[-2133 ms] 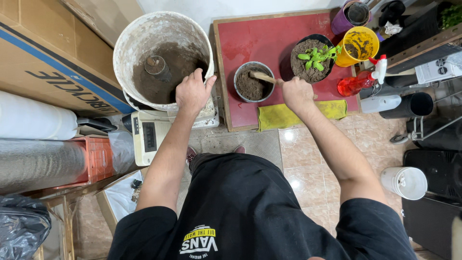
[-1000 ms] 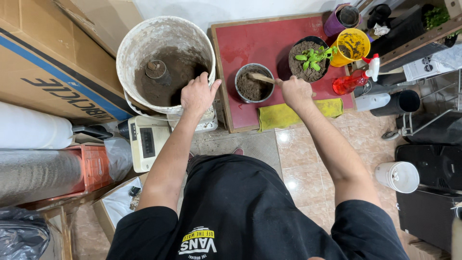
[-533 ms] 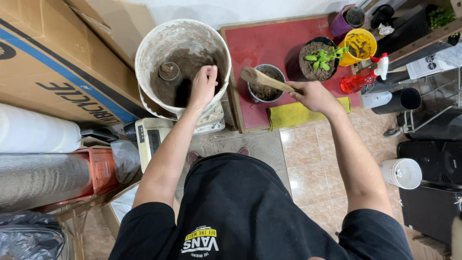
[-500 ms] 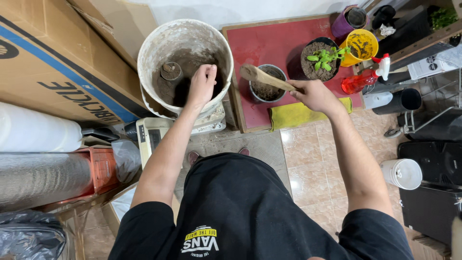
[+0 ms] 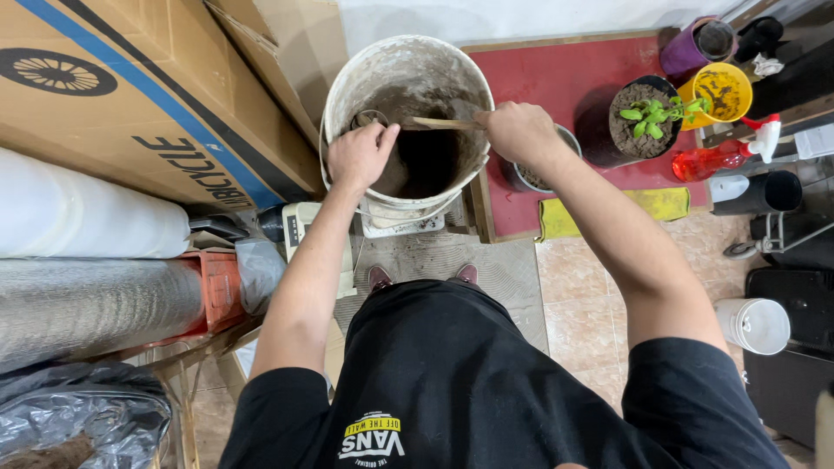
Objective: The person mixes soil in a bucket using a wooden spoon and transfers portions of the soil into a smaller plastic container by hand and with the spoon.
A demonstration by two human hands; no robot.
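A big white bucket (image 5: 408,65) holds dark soil (image 5: 426,161). My left hand (image 5: 359,156) reaches over its near rim, fingers curled on a small round cup (image 5: 369,116) that lies in the soil. My right hand (image 5: 519,130) is closed on a wooden spoon (image 5: 439,123), which points left across the bucket above the soil. A small grey metal pot (image 5: 546,178) stands just right of the bucket on a red board (image 5: 556,78), mostly hidden by my right wrist.
On the red board stand a black pot with a green seedling (image 5: 647,117), a yellow pot (image 5: 721,91), a purple cup (image 5: 699,43) and a red spray bottle (image 5: 721,158). A yellow cloth (image 5: 656,204) lies at its front edge. A cardboard box (image 5: 130,95), a scale (image 5: 300,230) and rolls (image 5: 87,304) crowd the left.
My right hand lifted the wooden spoon out of the grey pot and carried it left over the bucket. My left hand went from the bucket's rim down onto the small cup.
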